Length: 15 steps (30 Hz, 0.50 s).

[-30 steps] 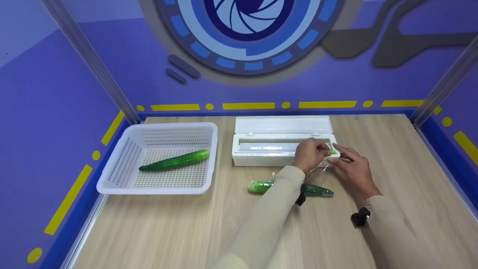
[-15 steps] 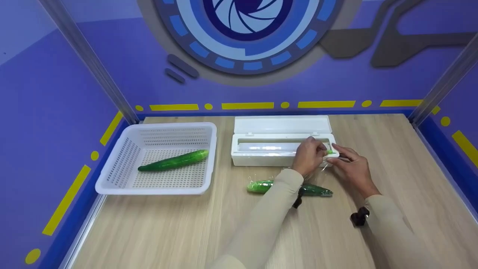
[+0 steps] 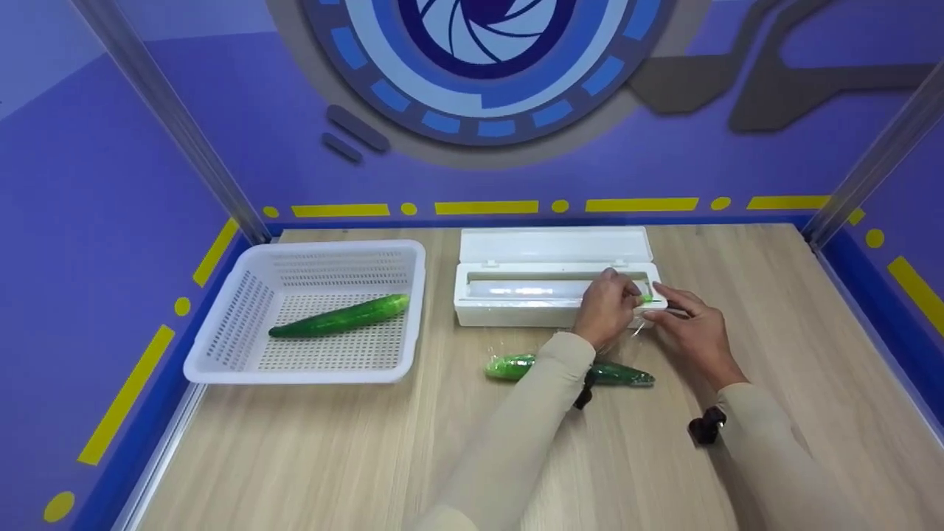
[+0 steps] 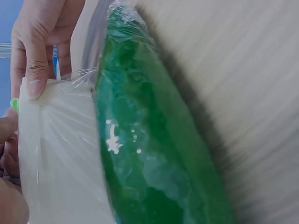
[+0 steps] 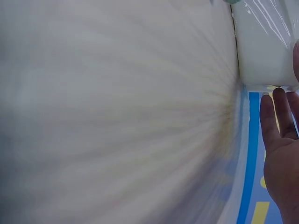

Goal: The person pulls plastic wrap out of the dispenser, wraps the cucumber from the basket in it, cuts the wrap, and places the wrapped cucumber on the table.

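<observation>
Left hand (image 3: 606, 311) pinches the green tab (image 3: 647, 299); right hand (image 3: 699, 335) grips the box (image 3: 516, 317) at its right end. Film-wrapped cucumber (image 3: 623, 374) lies just before the box.

Head view: purple-blue wall panels (image 3: 81, 221) around; circular blue emblem (image 3: 483, 44), top centre; yellow dashes (image 3: 487, 208) low on panels; metal posts (image 3: 180, 125), upper left and upper right; wood-grain tabletop (image 3: 354, 450), lower frame.
</observation>
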### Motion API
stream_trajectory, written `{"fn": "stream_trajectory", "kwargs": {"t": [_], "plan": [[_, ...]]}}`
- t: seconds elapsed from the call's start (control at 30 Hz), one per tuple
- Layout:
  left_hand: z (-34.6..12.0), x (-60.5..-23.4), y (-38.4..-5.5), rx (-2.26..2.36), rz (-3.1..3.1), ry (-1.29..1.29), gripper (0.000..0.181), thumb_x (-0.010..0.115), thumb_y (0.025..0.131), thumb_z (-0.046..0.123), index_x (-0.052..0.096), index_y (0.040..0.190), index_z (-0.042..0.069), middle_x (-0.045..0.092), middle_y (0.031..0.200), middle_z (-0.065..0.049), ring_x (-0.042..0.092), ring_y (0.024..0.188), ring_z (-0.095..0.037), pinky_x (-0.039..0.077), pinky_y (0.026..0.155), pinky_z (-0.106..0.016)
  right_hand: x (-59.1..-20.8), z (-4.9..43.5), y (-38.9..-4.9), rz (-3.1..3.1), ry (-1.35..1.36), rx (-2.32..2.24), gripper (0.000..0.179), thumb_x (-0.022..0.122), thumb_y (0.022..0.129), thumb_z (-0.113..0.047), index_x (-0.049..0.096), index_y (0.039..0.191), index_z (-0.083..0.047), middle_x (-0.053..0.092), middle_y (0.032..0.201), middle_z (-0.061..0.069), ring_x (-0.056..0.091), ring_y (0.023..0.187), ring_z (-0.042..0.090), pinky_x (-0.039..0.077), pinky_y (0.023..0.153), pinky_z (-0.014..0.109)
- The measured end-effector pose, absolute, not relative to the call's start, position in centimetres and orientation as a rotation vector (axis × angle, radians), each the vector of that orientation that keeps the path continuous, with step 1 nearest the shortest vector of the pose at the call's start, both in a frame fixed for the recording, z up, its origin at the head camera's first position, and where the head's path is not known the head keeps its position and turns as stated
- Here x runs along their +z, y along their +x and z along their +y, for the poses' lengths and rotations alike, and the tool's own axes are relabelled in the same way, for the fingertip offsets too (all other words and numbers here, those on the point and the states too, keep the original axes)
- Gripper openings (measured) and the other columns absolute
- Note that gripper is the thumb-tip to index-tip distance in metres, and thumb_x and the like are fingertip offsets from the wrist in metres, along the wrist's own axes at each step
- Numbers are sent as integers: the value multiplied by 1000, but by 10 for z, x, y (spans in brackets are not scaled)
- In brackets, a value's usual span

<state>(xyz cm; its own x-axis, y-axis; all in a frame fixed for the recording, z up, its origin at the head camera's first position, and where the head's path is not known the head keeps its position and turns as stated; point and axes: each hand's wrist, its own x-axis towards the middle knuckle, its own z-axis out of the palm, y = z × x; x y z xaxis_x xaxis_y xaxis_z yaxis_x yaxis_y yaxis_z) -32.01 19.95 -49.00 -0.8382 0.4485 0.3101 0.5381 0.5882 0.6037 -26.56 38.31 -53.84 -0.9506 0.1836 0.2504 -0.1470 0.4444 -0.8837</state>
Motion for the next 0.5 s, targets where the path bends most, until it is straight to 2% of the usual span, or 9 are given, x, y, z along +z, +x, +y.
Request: {"fn": "stream_trajectory", "kwargs": {"t": [0.13,0.3,0.4,0.5], "plan": [[197,-490,-321,-1061,-2682,-887,9,77,99,15,79,107,11,65,100,1,61,90,-8,45,81,-15,-538,384,-266,-2389,-31,1514,52,82,95,-18,67,144,-10,64,141,17,63,111,-4,51,89,12],[196,-490,-320,-1120,-2701,-920,20,78,100,28,81,116,17,64,99,4,56,88,-2,41,74,-12,-538,384,-265,-2411,-48,1517,53,82,96,-20,66,146,-14,63,143,15,61,112,-4,51,87,11],[197,-491,-319,-1134,-2702,-878,19,80,97,32,84,112,20,64,96,6,54,85,0,39,73,-10,-538,384,-265,-2404,-43,1519,52,81,96,-19,66,146,-13,63,143,16,62,111,-6,52,87,12],[199,-491,-318,-1129,-2694,-827,14,82,96,29,85,106,20,63,94,7,54,84,0,39,73,-10,-540,384,-265,-2394,-38,1509,51,82,96,-18,67,144,-11,64,141,16,63,109,-8,52,88,12]]}}
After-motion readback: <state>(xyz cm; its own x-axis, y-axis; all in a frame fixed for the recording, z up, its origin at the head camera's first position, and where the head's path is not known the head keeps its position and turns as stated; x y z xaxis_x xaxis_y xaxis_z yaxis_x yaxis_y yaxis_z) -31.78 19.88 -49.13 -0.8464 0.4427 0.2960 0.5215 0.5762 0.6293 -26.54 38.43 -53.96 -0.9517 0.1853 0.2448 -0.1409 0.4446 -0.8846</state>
